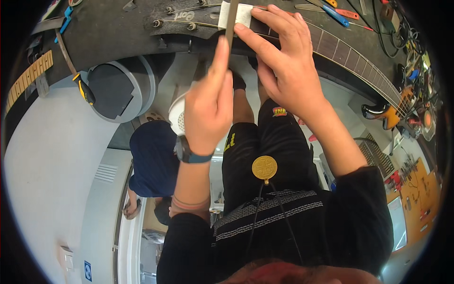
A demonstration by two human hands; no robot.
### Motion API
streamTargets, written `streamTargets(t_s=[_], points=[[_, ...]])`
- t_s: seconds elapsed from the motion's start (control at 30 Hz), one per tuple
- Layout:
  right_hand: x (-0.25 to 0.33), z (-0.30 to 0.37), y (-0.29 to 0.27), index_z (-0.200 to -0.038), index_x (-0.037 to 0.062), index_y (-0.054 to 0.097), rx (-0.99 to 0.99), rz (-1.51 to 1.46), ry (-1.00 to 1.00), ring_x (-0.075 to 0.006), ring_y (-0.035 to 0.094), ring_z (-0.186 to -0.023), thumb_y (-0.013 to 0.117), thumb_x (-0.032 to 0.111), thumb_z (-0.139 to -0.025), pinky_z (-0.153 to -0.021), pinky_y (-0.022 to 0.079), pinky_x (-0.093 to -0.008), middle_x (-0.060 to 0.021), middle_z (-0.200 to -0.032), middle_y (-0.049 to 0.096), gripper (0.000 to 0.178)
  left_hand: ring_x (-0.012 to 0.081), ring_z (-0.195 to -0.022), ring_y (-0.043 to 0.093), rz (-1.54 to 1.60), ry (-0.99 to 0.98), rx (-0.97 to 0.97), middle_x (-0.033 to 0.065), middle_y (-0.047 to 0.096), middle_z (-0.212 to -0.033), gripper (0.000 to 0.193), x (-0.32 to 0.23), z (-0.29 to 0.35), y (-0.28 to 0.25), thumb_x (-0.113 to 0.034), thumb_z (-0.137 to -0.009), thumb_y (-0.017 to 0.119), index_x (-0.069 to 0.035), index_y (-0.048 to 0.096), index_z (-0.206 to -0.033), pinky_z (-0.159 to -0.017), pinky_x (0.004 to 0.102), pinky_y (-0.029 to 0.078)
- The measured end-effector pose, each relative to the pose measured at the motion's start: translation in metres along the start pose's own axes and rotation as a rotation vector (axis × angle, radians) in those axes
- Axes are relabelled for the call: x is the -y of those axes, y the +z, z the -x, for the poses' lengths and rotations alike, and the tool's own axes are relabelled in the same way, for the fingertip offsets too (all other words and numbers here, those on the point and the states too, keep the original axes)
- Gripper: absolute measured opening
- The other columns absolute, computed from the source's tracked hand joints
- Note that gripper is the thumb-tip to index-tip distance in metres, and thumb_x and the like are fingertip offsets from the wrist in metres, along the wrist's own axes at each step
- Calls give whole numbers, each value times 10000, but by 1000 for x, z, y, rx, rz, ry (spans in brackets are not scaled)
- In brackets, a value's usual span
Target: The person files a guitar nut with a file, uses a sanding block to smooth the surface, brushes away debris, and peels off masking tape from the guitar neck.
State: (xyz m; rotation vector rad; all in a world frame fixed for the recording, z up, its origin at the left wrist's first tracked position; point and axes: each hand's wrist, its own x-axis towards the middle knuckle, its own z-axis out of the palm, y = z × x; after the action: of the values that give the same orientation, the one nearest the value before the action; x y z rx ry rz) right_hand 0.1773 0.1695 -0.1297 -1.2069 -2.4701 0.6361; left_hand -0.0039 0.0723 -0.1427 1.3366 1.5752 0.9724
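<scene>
A guitar [350,54] lies across the table [109,31], headstock [179,21] leftmost, body [390,118] at right. A sheet [244,14] sits just right of the headstock, a tool [231,23] over it. Hand tools [336,17] lie behind the guitar.

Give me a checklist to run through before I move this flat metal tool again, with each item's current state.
1. Left hand gripping the flat metal tool: ok, fingers closed, index finger laid along it.
2. White sheet under the tool: ok, lying across the guitar beside the headstock.
3. Right hand at the sheet: ok, fingertips over its right side.
4. Right-hand fingertips clear of the tool: not ok, the index fingertip sits very close to its edge.
5. Tool touching the sheet: cannot tell, the overhead view hides any gap.
6. Other person clear of the tool: ok, bent over away from the bench.
</scene>
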Motion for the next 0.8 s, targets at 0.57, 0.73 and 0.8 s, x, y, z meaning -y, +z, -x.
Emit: streamTargets(t_s=[0.57,0.73,0.8], points=[[-2,2,-4,-1427,145,676,26,70,-8,-421,449,-1465,670,1,-862,-1228,294,-644,-189,-1493,529,583,58,-573,459,331,-176,67,-6,537,-663,562,18,84,-4,-25,-1093,481,23,390,-1646,-547,233,387],[-1,2,-5,-1429,153,678,22,43,19,-419,456,-1459,677,6,-859,-1225,298,-640,-188,-1493,532,588,59,-575,449,318,-194,76,-23,518,-681,562,2,44,-6,-18,-1090,487,17,401,-1644,-551,236,383],[2,1,-4,-1430,156,679,18,34,17,-419,456,-1459,678,8,-860,-1225,298,-641,-187,-1493,532,588,58,-576,446,285,-220,67,-28,509,-686,560,-5,18,-4,-12,-1088,488,16,408,-1641,-553,238,382]])
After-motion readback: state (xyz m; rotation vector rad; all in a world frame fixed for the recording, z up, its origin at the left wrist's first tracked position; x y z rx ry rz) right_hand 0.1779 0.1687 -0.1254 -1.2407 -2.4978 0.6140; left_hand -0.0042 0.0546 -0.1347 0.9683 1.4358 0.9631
